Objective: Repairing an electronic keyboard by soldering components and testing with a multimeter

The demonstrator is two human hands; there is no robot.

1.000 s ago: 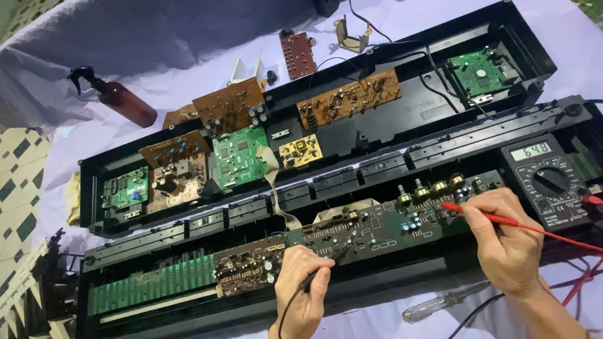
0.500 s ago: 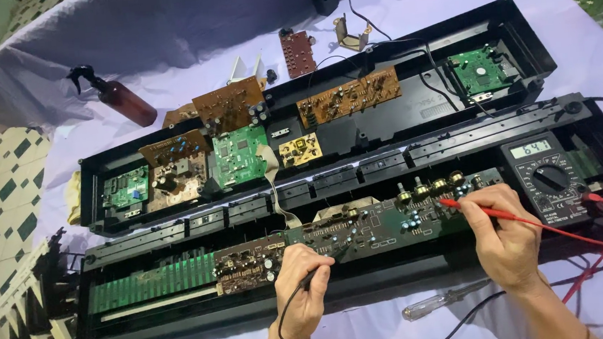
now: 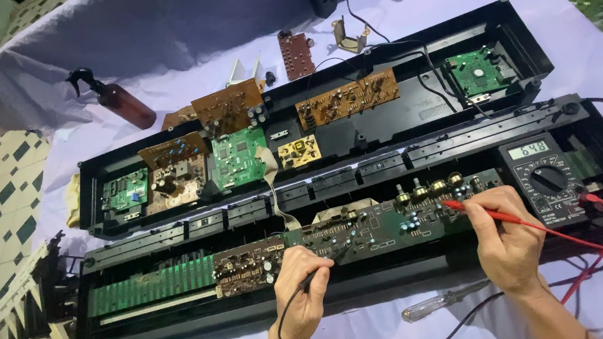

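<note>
My left hand (image 3: 302, 283) grips a black test probe (image 3: 325, 264) whose tip touches the long dark circuit board (image 3: 377, 224) in the near half of an opened black case (image 3: 206, 327). Over to the right, my right hand (image 3: 504, 236) pinches a red test probe (image 3: 462, 207) with its tip on the same board, close to a row of brass knobs (image 3: 428, 188). A black multimeter (image 3: 542, 175) with a lit display lies at the case's right end, red lead running to it.
The far half of the case (image 3: 512, 24) holds several brown, green and yellow boards. A brown spray bottle (image 3: 118, 101) lies at the back left. A clear-handled screwdriver (image 3: 441, 300) rests on the lilac cloth (image 3: 595, 67) near me. Tangled leads lie at the right edge.
Both hands stay on the board. The red probe tip has shifted only slightly near the knobs; the black probe is still.
</note>
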